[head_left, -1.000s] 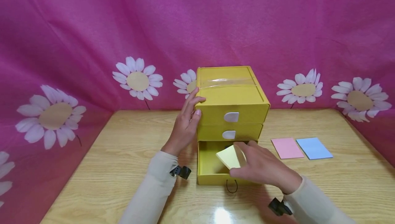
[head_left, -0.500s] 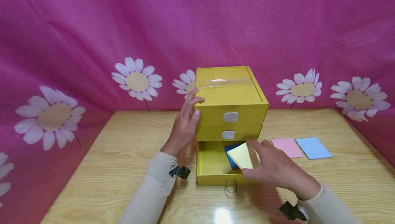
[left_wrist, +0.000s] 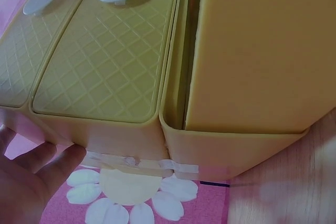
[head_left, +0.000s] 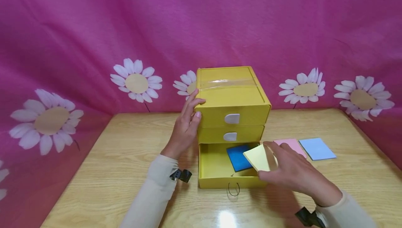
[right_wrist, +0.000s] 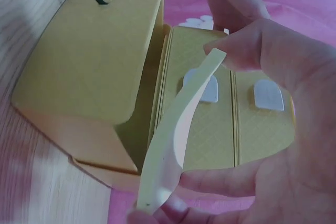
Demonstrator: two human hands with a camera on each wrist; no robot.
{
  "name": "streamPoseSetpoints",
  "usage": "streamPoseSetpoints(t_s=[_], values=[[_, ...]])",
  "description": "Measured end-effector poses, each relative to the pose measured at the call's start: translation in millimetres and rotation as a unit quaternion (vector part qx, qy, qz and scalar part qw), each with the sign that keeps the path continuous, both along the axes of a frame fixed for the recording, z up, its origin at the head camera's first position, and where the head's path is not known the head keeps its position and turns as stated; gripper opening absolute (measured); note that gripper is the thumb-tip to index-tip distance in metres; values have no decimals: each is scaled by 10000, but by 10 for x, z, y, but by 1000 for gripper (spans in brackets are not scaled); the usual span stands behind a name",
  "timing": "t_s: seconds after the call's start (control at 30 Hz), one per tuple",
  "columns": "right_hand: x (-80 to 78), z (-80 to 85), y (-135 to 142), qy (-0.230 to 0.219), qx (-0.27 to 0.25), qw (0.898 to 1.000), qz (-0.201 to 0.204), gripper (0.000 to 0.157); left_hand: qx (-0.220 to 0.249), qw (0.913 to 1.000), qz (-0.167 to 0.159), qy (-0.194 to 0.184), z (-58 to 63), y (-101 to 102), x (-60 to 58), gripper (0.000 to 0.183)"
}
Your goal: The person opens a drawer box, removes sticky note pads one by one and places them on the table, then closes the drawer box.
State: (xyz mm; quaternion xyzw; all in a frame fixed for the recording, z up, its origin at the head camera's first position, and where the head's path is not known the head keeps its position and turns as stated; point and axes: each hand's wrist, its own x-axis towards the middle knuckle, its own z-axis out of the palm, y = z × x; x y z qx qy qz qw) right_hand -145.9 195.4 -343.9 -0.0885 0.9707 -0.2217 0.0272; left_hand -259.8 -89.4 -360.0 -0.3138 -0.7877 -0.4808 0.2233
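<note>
My right hand [head_left: 293, 170] pinches a pale yellow sticky note pad [head_left: 257, 158] by its edges, over the right side of the pulled-out bottom drawer [head_left: 216, 182]. In the right wrist view the pad [right_wrist: 168, 140] is slightly bowed between thumb and fingers. A dark blue, flat square piece [head_left: 237, 159], perhaps another pad, lies inside the drawer, partly covered by the yellow pad. My left hand [head_left: 183, 132] rests against the left side of the yellow drawer cabinet [head_left: 230, 97]. Its fingers [left_wrist: 65, 166] touch that side in the left wrist view.
A pink pad [head_left: 290, 145] and a light blue pad [head_left: 317, 148] lie on the wooden table [head_left: 125, 151] to the right. Two upper drawers with white tabs [head_left: 231, 118] are closed. A loop pull [head_left: 233, 189] hangs from the bottom drawer. Behind is a pink flowered cloth [head_left: 238, 18].
My right hand has shifted to the right with the yellow sticky note pad, uncovering more of the dark blue piece in the drawer. My left hand stays on the cabinet's side.
</note>
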Motion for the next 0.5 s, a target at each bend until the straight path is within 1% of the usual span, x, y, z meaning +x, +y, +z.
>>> streamPoseSetpoints(t_s=[0.17,0.27,0.3,0.5], values=[[2,-16,81,161,29,9999,-15,85,57,10000,-22,15,10,0,4,38],[1,-32,134,247,-28,9997,-40,82,64,10000,-24,-48,33,4,36,38],[2,-38,151,227,-43,9997,-60,82,68,9999,-32,-77,52,8,57,38],[10,-73,260,110,-111,9997,-198,87,67,9998,-100,-174,284,52,279,35]])
